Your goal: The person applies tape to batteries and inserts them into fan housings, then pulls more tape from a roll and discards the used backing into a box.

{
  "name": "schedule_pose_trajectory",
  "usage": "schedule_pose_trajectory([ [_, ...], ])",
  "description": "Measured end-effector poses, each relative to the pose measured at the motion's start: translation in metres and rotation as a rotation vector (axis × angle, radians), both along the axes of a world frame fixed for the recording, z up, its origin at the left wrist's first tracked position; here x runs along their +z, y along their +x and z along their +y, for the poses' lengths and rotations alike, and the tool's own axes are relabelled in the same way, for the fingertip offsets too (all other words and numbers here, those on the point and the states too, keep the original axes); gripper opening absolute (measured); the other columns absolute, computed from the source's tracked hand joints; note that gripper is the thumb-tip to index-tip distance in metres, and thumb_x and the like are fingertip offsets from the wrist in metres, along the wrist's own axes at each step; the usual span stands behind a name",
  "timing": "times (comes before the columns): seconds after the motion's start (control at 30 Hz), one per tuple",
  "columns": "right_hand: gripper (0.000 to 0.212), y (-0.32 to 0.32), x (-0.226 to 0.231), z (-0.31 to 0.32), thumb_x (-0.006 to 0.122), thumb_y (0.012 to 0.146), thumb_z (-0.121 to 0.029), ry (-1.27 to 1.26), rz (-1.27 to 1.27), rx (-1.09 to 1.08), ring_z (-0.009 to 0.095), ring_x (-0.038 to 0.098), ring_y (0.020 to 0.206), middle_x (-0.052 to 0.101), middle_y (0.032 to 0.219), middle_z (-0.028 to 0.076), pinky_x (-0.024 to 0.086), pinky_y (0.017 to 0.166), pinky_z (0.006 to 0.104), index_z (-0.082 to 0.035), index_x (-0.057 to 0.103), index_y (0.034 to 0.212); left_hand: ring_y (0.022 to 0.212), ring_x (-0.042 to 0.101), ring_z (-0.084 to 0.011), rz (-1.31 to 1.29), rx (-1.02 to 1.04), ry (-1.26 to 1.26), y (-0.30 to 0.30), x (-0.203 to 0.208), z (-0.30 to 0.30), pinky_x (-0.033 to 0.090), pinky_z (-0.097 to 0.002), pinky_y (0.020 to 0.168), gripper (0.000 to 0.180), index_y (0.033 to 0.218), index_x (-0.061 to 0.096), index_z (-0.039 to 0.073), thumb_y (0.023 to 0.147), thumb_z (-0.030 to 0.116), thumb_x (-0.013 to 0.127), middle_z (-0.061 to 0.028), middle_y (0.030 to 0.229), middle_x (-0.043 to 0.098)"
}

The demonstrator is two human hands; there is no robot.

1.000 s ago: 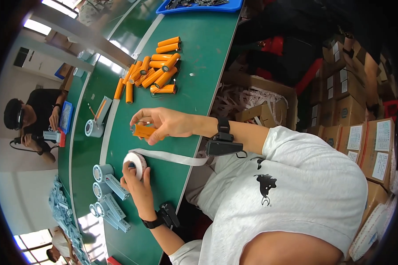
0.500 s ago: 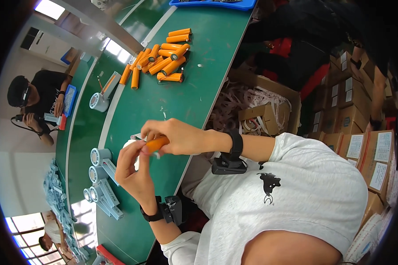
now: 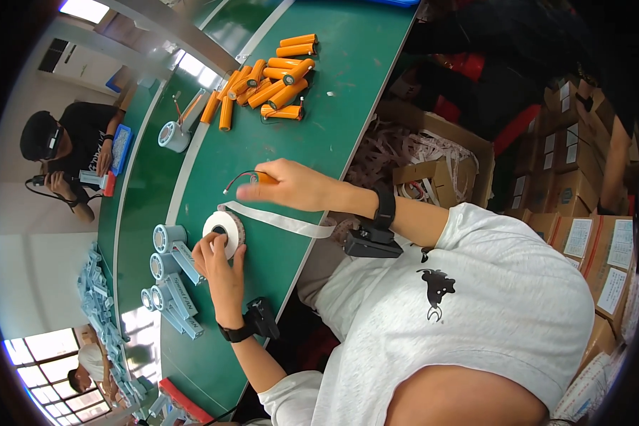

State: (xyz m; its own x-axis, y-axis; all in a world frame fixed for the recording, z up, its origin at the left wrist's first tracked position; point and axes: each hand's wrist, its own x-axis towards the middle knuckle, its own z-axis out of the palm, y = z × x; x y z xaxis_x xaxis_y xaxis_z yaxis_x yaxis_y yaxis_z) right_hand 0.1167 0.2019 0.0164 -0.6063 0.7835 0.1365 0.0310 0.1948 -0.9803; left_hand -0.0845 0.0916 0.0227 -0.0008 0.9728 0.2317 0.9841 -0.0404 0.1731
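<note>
An orange cylinder (image 3: 264, 177), its thin wires ending in a small white plug, is just above and to the right of the tape roll (image 3: 211, 225) that serves here as landmark; the right hand (image 3: 287, 183) is closed around it, thumb blurred, well off the green table (image 3: 284, 149). The left hand (image 3: 224, 273) comes up from below the roll and pinches its lower side, fingers over the core and thumb against the outer edge. From the top of the roll a white strip (image 3: 285, 224) runs rightward to the table's edge, joined to neither hand. The work looks partway along: one cylinder is in hand and tape is pulled out, while a pile of orange cylinders (image 3: 265, 93) lies above the roll, seemingly left to be handled; whether any carries tape is too small to tell. Light-blue fans (image 3: 181, 297) lie below and left of the roll. Among containers, an open cardboard box (image 3: 483, 170), well to the roll's upper right, holds tangled pale strips and pieces of brown card. Stacked cartons (image 3: 592, 272) with white labels, farther right of the roll, hide their contents. Well to the roll's upper left, beside a co-worker (image 3: 85, 131), a blue tray (image 3: 127, 151) holds small pale pieces, too small to identify.
</note>
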Motion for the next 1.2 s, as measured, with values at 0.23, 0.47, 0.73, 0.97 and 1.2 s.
schedule_pose_trajectory([
  [0.23, 0.035, -0.014, -0.017, 0.001, 0.07, 0.074, -0.03, 0.059, 0.087, 0.052, 0.01, 0.048, 0.055, 0.054, 0.06, 0.004, 0.037, 0.049, 0.0262, 0.004, 0.06, 0.072, 0.11, 0.042, -0.0279, 0.026, -0.292, 0.218, 0.015, 0.019, -0.016, 0.026, -0.0436, 0.095, 0.037, 0.1, 0.051, 0.003, 0.068, 0.008, 0.067, -0.0116, 0.103, 0.053],
  [0.47, 0.032, 0.013, 0.012, -0.017, 0.073, 0.07, -0.025, -0.162, 0.352, 0.324, 0.012, 0.051, 0.058, 0.056, 0.062, 0.006, 0.04, 0.054, 0.0257, 0.004, 0.061, 0.075, 0.107, 0.043, -0.0274, 0.22, 0.087, 0.463, 0.009, 0.009, -0.028, 0.024, -0.0461, 0.095, 0.034, 0.099, 0.052, 0.001, 0.069, 0.009, 0.065, -0.0114, 0.1, 0.055],
  [0.73, 0.033, 0.053, 0.027, -0.002, 0.064, 0.08, -0.022, -0.021, -0.062, 0.241, 0.011, 0.057, 0.064, 0.061, 0.078, 0.007, 0.042, 0.057, 0.0228, 0.003, 0.054, 0.099, 0.106, 0.047, -0.0267, 0.111, 0.097, 0.628, -0.004, 0.005, -0.038, 0.022, -0.0483, 0.095, 0.036, 0.102, 0.05, -0.003, 0.072, 0.012, 0.064, -0.0138, 0.103, 0.055],
  [0.97, 0.027, -0.011, 0.055, -0.002, 0.056, 0.086, -0.015, 0.001, 0.375, 0.306, 0.012, 0.057, 0.07, 0.063, 0.086, 0.009, 0.045, 0.065, 0.0239, 0.005, 0.054, 0.103, 0.104, 0.05, -0.0265, 0.219, -0.039, 0.487, 0.014, 0.013, -0.036, 0.022, -0.0492, 0.095, 0.036, 0.105, 0.05, -0.003, 0.075, 0.012, 0.062, -0.0148, 0.101, 0.056],
  [1.2, 0.024, -0.066, 0.031, -0.019, 0.054, 0.087, -0.015, 0.009, 0.434, 0.126, 0.013, 0.058, 0.073, 0.063, 0.091, 0.011, 0.046, 0.066, 0.0251, 0.006, 0.054, 0.099, 0.1, 0.052, -0.0257, 0.311, -0.088, 0.366, 0.015, 0.021, -0.026, 0.025, -0.0462, 0.09, 0.033, 0.104, 0.051, -0.003, 0.076, 0.01, 0.063, -0.0131, 0.095, 0.057],
])
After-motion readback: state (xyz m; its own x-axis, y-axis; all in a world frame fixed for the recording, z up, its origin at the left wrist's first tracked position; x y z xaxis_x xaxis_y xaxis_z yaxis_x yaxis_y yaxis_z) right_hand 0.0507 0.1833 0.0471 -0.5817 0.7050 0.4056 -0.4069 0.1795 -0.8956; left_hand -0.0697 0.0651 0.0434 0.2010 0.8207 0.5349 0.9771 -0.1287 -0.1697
